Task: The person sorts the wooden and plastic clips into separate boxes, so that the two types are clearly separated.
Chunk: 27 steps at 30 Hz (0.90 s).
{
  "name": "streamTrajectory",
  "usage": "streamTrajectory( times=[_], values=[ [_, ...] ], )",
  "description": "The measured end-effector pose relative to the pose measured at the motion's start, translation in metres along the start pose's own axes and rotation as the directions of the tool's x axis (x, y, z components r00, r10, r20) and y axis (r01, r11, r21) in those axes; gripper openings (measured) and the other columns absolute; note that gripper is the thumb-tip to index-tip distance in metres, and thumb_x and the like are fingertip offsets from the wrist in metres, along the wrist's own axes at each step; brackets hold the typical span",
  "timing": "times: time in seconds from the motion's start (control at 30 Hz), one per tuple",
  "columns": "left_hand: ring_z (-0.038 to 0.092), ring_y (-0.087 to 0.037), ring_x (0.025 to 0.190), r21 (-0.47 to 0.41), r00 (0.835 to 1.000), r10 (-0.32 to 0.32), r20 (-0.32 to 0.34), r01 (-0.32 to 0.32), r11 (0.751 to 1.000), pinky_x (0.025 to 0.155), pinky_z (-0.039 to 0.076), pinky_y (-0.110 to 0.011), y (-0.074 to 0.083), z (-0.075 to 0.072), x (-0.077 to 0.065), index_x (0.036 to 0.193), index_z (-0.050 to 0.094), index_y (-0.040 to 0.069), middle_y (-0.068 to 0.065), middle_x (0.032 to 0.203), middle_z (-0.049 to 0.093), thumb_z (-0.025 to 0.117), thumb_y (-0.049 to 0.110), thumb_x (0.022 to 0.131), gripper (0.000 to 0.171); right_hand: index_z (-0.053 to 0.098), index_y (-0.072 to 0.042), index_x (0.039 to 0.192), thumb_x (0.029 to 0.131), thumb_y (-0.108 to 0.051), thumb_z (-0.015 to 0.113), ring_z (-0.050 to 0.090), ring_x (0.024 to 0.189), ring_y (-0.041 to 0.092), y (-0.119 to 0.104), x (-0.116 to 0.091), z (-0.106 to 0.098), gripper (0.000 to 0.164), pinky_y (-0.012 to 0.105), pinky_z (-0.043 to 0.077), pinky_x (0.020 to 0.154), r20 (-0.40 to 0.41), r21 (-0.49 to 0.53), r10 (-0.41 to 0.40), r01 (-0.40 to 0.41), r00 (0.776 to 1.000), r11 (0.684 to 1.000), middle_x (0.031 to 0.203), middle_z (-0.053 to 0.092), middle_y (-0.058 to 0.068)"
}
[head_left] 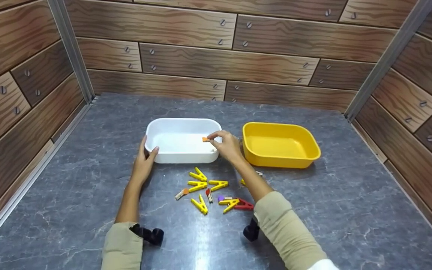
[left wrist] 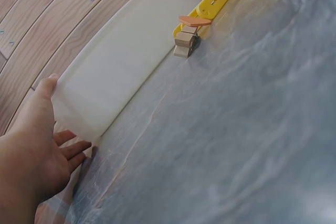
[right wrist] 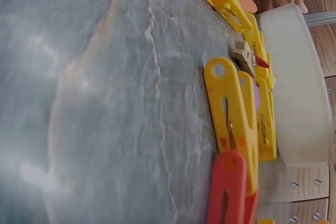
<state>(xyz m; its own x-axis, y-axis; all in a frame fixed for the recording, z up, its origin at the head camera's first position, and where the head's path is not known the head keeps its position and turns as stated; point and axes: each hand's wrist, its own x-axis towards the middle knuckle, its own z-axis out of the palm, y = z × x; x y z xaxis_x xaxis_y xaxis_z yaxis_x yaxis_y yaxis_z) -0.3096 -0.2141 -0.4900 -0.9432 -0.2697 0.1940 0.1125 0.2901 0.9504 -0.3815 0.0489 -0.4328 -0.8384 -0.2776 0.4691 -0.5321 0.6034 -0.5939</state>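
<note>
My left hand [head_left: 143, 165] holds the left end of a white plastic tub [head_left: 186, 158], thumb at the near rim and fingers along the outer side. In the left wrist view that thumb [left wrist: 48, 85] reaches the tub's rim. Over the tub's right end, my right hand [head_left: 228, 146] pinches a small clothespin [head_left: 205, 139] with an orange tip between thumb and fingers. A small pale thing [head_left: 213, 150] shows just under that hand, inside the tub. The right wrist view does not show the pinched clothespin.
Before the tub lie several yellow plastic clothespins [head_left: 200, 205], a red one [head_left: 243, 204] and small wooden ones, including one with an orange disc [head_left: 182, 193]. A yellow tub [head_left: 279, 161] stands to the right. Wood-patterned walls [head_left: 186, 56] enclose the grey tabletop [head_left: 351, 210].
</note>
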Motion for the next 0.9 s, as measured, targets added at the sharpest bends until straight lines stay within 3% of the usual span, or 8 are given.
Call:
streamTrajectory(
  times=[0.2, 0.3, 0.43, 0.6, 0.7, 0.9],
  values=[
    [0.024, -0.032, 0.132, -0.004, 1.0, 0.0, 0.001, 0.0, 1.0, 0.105, 0.02, -0.043, 0.0, 0.001, 0.001, 0.147, 0.018, 0.011, -0.019, 0.146, 0.023, 0.052, 0.033, 0.094, 0.067, 0.072, -0.006, 0.087, 0.079, -0.006, 0.07, 0.061, 0.089, 0.022, 0.008, -0.003, 0.013, 0.008, 0.037, 0.043, 0.082, -0.035, 0.114, -0.028, 0.032, 0.999, 0.993, 0.087, 0.067, 0.004],
    [0.023, -0.032, 0.132, -0.016, 1.0, 0.017, 0.0, -0.017, 1.0, 0.105, 0.02, -0.043, 0.0, 0.001, 0.0, 0.147, 0.018, 0.01, -0.02, 0.146, 0.022, 0.052, 0.033, 0.093, 0.067, 0.072, -0.009, 0.084, 0.078, -0.008, 0.07, 0.06, 0.086, 0.019, 0.017, -0.006, 0.022, 0.006, 0.034, 0.042, 0.081, -0.103, 0.181, -0.068, 0.086, 0.992, 0.98, 0.083, 0.067, 0.001],
    [0.023, -0.035, 0.132, -0.006, 0.999, 0.041, -0.012, -0.041, 0.999, 0.104, 0.02, -0.045, 0.001, -0.001, -0.002, 0.147, 0.018, 0.013, -0.021, 0.146, 0.023, 0.051, 0.043, 0.091, 0.071, 0.072, -0.005, 0.085, 0.079, -0.006, 0.069, 0.057, 0.087, 0.023, 0.018, -0.008, 0.029, 0.007, 0.035, 0.04, 0.083, -0.145, 0.261, -0.052, 0.089, 0.988, 0.961, 0.084, 0.067, 0.005],
    [0.025, -0.034, 0.131, 0.012, 1.0, 0.016, -0.004, -0.016, 1.0, 0.104, 0.022, -0.044, 0.002, -0.003, -0.002, 0.148, 0.017, 0.015, -0.019, 0.146, 0.023, 0.05, 0.044, 0.092, 0.071, 0.07, 0.002, 0.087, 0.078, 0.001, 0.068, 0.056, 0.09, 0.028, 0.011, -0.008, 0.03, 0.009, 0.037, 0.039, 0.085, -0.113, 0.239, 0.009, 0.018, 0.994, 0.971, 0.086, 0.066, 0.011],
    [0.025, -0.032, 0.132, 0.017, 1.0, -0.009, 0.016, 0.008, 1.0, 0.104, 0.021, -0.044, 0.002, -0.003, -0.001, 0.148, 0.015, 0.014, -0.017, 0.148, 0.021, 0.05, 0.038, 0.094, 0.069, 0.07, 0.002, 0.087, 0.078, 0.001, 0.068, 0.056, 0.09, 0.027, 0.011, -0.009, 0.03, 0.009, 0.035, 0.039, 0.085, -0.112, 0.235, 0.019, 0.008, 0.993, 0.972, 0.086, 0.066, 0.011],
    [0.026, -0.033, 0.131, 0.012, 1.0, 0.005, 0.007, -0.005, 1.0, 0.104, 0.022, -0.043, 0.0, -0.001, 0.001, 0.147, 0.017, 0.011, -0.019, 0.146, 0.023, 0.051, 0.033, 0.094, 0.067, 0.07, 0.003, 0.087, 0.078, 0.001, 0.068, 0.056, 0.091, 0.027, 0.012, -0.01, 0.029, 0.009, 0.037, 0.038, 0.086, -0.106, 0.258, 0.025, 0.003, 0.994, 0.966, 0.086, 0.066, 0.011]
  ],
)
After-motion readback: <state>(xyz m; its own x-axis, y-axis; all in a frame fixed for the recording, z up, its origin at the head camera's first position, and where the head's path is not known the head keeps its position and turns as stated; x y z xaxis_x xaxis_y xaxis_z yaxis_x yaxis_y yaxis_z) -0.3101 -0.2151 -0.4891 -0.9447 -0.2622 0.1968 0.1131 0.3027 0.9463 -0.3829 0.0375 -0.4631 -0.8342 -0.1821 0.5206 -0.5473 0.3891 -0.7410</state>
